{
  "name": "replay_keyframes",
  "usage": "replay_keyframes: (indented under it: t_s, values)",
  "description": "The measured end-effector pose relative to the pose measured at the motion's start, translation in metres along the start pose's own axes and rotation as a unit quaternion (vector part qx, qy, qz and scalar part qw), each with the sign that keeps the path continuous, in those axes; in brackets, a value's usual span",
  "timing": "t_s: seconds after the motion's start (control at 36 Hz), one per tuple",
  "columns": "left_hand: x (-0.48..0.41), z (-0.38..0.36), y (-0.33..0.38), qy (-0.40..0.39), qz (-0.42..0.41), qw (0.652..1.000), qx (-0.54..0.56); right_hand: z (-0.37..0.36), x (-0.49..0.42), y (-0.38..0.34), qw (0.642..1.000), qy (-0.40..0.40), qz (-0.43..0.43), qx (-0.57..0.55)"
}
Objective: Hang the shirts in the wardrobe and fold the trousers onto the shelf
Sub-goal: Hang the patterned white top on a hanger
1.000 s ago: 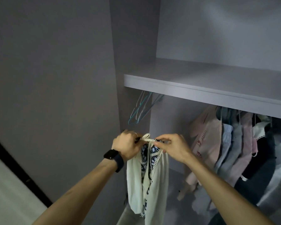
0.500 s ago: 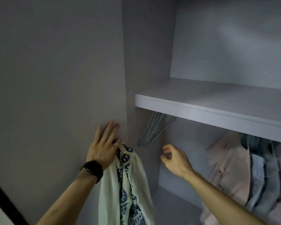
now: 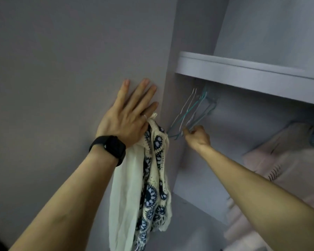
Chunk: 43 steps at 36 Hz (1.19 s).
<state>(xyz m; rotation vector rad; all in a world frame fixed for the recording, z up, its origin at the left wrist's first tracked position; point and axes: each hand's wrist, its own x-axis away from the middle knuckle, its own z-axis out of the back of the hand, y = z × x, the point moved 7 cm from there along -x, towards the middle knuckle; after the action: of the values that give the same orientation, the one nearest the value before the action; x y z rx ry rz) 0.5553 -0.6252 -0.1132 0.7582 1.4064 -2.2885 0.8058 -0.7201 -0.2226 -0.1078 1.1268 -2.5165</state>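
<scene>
One left hand (image 3: pixel 127 122), one right hand (image 3: pixel 198 136), one patterned shirt (image 3: pixel 152 187), one shelf (image 3: pixel 243 75), one watch (image 3: pixel 109 146), several hangers (image 3: pixel 188 110).

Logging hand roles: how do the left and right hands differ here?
The left hand presses flat on the grey wardrobe panel, a cream top with blue crochet pattern hanging beneath; the right hand curls round thin wire hangers under the white shelf. The left wrist wears a black watch; the right is bare. Both are raised.
</scene>
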Motion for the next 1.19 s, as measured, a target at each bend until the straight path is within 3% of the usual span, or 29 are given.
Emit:
replay_keyframes:
  t_s: [0.36,0.5,0.72,0.86,1.19]
  values:
    - [0.002,-0.002,0.002,0.011,-0.008,1.0,0.0,-0.035,-0.01,-0.008,0.997,0.061,-0.047,-0.02]
    - [0.004,-0.004,0.006,-0.002,-0.013,1.0,0.0,-0.029,-0.011,0.012,0.992,0.056,-0.066,-0.091]
    - [0.003,-0.004,0.004,-0.032,-0.024,0.999,0.016,0.027,0.001,-0.004,0.991,0.122,-0.058,-0.019]
    - [0.007,-0.002,0.005,-0.059,-0.031,0.997,0.024,0.051,0.011,-0.014,0.996,0.083,-0.035,0.014]
    - [0.005,0.0,-0.002,-0.102,-0.018,0.992,0.07,0.12,0.027,-0.014,0.981,0.182,-0.049,0.047]
